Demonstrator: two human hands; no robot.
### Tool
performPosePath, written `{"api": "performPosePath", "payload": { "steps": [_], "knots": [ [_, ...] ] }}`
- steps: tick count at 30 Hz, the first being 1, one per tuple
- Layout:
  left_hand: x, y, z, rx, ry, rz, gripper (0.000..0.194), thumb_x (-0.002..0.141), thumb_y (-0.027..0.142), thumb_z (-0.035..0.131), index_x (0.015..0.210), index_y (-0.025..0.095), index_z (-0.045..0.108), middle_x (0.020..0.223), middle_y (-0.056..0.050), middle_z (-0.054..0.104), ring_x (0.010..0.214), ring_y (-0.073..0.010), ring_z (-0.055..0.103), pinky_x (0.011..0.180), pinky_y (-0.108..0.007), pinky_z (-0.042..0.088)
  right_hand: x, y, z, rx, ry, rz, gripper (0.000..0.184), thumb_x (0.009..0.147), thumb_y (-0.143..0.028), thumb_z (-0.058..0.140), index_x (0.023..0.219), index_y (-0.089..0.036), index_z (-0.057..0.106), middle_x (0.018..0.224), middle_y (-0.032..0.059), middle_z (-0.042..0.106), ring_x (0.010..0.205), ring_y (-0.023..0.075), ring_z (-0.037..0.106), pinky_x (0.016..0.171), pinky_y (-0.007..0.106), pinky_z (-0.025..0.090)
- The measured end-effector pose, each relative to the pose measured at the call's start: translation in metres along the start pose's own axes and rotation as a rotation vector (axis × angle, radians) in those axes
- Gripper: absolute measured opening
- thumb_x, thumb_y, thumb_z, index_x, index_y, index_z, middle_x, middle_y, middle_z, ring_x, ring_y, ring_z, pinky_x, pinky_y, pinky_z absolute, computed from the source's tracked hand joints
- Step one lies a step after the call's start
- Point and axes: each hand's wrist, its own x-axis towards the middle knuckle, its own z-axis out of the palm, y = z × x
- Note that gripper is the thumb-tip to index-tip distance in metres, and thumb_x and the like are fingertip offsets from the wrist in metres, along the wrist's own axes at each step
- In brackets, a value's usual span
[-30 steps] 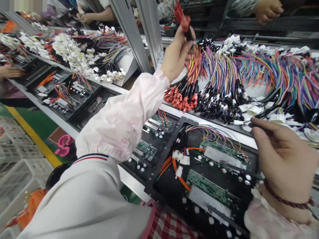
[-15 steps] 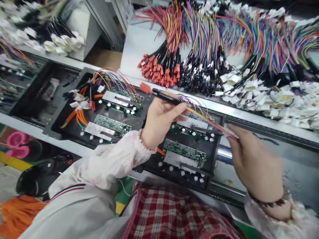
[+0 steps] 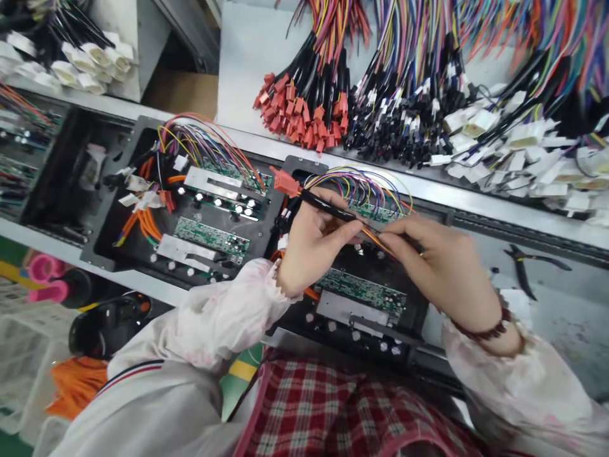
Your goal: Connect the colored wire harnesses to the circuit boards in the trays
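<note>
A wire harness (image 3: 328, 207) with a red connector (image 3: 287, 183) at its left end is stretched between my hands. My left hand (image 3: 314, 236) is closed round its black sleeve, the thumb lying along it. The fingers of my right hand (image 3: 431, 263) pinch the loose coloured wires where they run out of the sleeve. Both hands are above a black tray (image 3: 413, 317) that bears green circuit boards (image 3: 364, 289), metal plates and an arc of thin coloured wires (image 3: 366, 181). My hands hide part of the upper board.
Harnesses with red connectors (image 3: 304, 114) lie on the shelf behind, beside bundles with black ends (image 3: 399, 120) and white connectors (image 3: 528, 146). Another filled tray (image 3: 107, 235) stands to the left. Black-handled pliers (image 3: 523, 270) rest on the right. Orange cables (image 3: 78, 384) are low on the left.
My right hand has come leftward along the wires, closer to my left hand. The left hand still holds the sleeve. The view has shifted, and the pliers now show fully.
</note>
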Motion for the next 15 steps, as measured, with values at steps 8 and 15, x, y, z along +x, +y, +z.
{"api": "performPosePath", "payload": {
  "steps": [8,15],
  "knots": [
    [0.013,0.004,-0.014,0.018,0.039,0.123,0.039,0.079,0.02,0.084,0.094,0.023,0.048,0.079,0.005,0.07,0.066,-0.0151,0.075,0.045,-0.019,0.061,-0.03,0.016,-0.015,-0.086,-0.015,0.06,0.008,0.096,-0.031,0.061,0.093,-0.023,0.064,0.085,0.0001,0.068,0.078,0.0165,0.064,0.07,0.03,0.047],
    [0.028,0.009,-0.029,0.028,0.196,0.313,0.04,0.071,0.016,0.09,0.085,0.023,0.053,0.073,0.001,0.076,0.054,-0.0146,0.071,0.036,-0.017,0.056,-0.078,0.047,-0.043,-0.399,0.044,0.242,0.019,0.1,-0.035,0.05,0.096,-0.023,0.065,0.088,0.0066,0.062,0.079,0.021,0.062,0.068,0.035,0.048]
  ]
}}
